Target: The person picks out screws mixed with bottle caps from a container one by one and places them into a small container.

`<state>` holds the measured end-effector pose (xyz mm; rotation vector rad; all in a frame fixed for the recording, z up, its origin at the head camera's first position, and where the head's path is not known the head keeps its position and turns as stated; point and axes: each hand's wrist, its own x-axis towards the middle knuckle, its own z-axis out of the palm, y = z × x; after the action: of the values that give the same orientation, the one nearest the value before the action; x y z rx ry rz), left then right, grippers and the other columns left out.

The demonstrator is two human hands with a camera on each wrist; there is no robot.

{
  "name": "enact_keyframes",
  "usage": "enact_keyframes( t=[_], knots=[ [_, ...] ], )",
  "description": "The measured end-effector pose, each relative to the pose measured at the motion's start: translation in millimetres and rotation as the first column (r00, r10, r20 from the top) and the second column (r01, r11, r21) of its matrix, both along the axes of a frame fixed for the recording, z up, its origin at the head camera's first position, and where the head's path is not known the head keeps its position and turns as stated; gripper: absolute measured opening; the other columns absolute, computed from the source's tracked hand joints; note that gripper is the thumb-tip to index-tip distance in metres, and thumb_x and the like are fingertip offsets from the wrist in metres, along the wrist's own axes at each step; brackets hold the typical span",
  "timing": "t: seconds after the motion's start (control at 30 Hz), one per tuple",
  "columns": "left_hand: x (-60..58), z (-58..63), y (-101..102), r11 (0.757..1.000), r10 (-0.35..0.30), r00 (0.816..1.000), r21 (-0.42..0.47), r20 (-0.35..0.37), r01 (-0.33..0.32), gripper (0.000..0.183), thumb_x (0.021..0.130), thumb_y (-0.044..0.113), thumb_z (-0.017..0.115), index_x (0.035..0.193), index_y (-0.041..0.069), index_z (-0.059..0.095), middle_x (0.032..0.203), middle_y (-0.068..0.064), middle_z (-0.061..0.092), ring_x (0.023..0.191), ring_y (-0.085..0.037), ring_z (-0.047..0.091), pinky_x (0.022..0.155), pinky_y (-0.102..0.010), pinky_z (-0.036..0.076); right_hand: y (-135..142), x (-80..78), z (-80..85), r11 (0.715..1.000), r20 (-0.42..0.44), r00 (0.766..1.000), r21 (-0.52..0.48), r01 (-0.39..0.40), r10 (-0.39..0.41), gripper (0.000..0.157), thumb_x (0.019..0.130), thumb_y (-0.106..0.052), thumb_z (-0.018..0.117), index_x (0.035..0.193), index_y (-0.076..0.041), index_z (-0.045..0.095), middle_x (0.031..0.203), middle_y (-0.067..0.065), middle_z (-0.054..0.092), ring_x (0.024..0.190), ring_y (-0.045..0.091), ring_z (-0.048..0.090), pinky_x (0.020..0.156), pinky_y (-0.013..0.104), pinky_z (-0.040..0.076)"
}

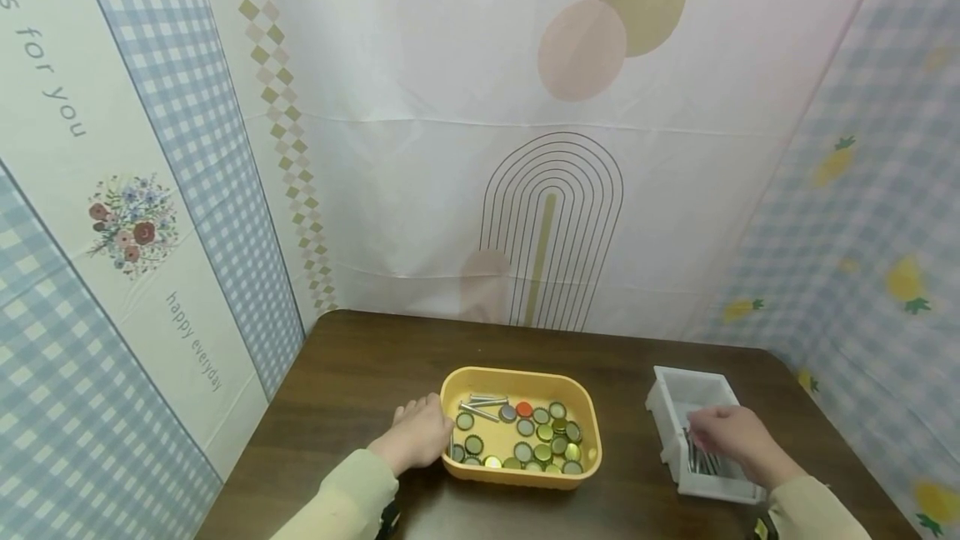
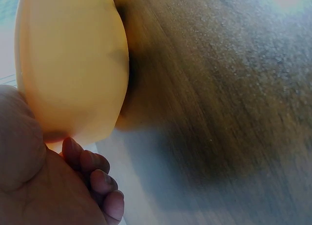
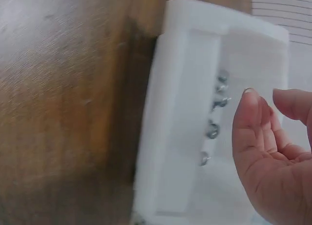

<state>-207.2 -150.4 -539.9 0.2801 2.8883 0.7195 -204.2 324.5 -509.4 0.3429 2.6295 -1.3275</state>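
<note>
In the head view my left hand (image 1: 418, 432) is at the left end of a yellow plastic basket (image 1: 517, 477). The left wrist view shows its fingers curled against the basket's end wall (image 2: 73, 69), with the thumb side at the rim. Inside lie many bottle caps (image 1: 522, 452), one of them red (image 1: 524, 409), and a few long metal screws (image 1: 480, 412). My right hand (image 1: 723, 433) hovers over a white plastic bin (image 1: 693, 392) holding several metal screws (image 1: 701, 462). Seen from the right wrist, thumb and fingers are bent but apart, with nothing between them, beside the screw heads (image 3: 212, 130).
Both containers stand on a dark brown wooden table (image 1: 360, 365), with bare wood between them. Behind the table hangs a patterned white cloth (image 1: 420, 207). Checked blue cloths (image 1: 232, 148) close off the left and right sides.
</note>
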Motion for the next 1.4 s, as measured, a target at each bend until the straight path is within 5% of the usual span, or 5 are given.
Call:
enact_keyframes(
  t=[0.2,0.53,0.8,1.1,1.4],
  knots=[
    [-0.2,-0.5,0,1.0,0.005,1.0,0.003,0.002,-0.005,0.031,0.095,0.024,0.048,0.107,-0.004,0.052,0.088,-0.01,0.051,0.083,-0.027,0.047,0.079,-0.048,0.034,-14,-7.9,17.8,0.994,0.011,0.999,-0.1,-0.04,0.042,0.054,0.095,-0.03,0.061,0.122,0.017,0.052,0.105,0.016,0.065,0.093,0.022,0.065,0.081,0.038,0.053],
    [0.7,0.8,0,1.0,0.009,1.0,0.002,0.0,-0.009,0.032,0.095,0.024,0.048,0.108,-0.005,0.052,0.089,-0.011,0.051,0.084,-0.028,0.047,0.08,-0.049,0.034,-36,-12.2,38.4,0.991,0.003,0.998,-0.118,-0.067,0.068,0.067,0.095,-0.039,0.06,0.129,0.017,0.045,0.127,0.033,0.053,0.113,0.039,0.057,0.088,0.043,0.05],
    [2.5,1.5,1,1.0,0.005,1.0,0.002,-0.005,-0.005,0.03,0.094,0.023,0.047,0.106,-0.004,0.052,0.088,-0.011,0.051,0.085,-0.029,0.047,0.08,-0.049,0.034,-69,-14.1,34.7,0.968,-0.059,0.99,-0.208,-0.14,0.13,0.067,0.091,-0.04,0.065,0.132,0.011,0.048,0.129,0.028,0.054,0.118,0.038,0.055,0.093,0.042,0.047],
    [3.2,3.1,1,1.0,0.005,1.0,0.003,0.003,-0.005,0.031,0.094,0.023,0.047,0.107,-0.005,0.052,0.089,-0.011,0.051,0.084,-0.028,0.047,0.08,-0.049,0.034,-141,-25.3,20.7,0.941,-0.089,0.981,-0.279,-0.189,0.171,0.043,0.089,-0.028,0.069,0.117,0.004,0.063,0.112,0.019,0.065,0.103,0.035,0.064,0.089,0.045,0.048],
    [0.3,2.1,1,1.0,0.01,1.0,0.001,0.01,-0.01,0.033,0.095,0.024,0.046,0.11,-0.004,0.052,0.091,-0.01,0.052,0.085,-0.028,0.047,0.081,-0.049,0.034,-228,-34.0,-4.3,0.849,-0.118,0.922,-0.361,-0.385,0.368,0.036,0.09,-0.017,0.068,0.114,0.009,0.062,0.104,0.021,0.066,0.097,0.036,0.064,0.085,0.048,0.05]
  ],
)
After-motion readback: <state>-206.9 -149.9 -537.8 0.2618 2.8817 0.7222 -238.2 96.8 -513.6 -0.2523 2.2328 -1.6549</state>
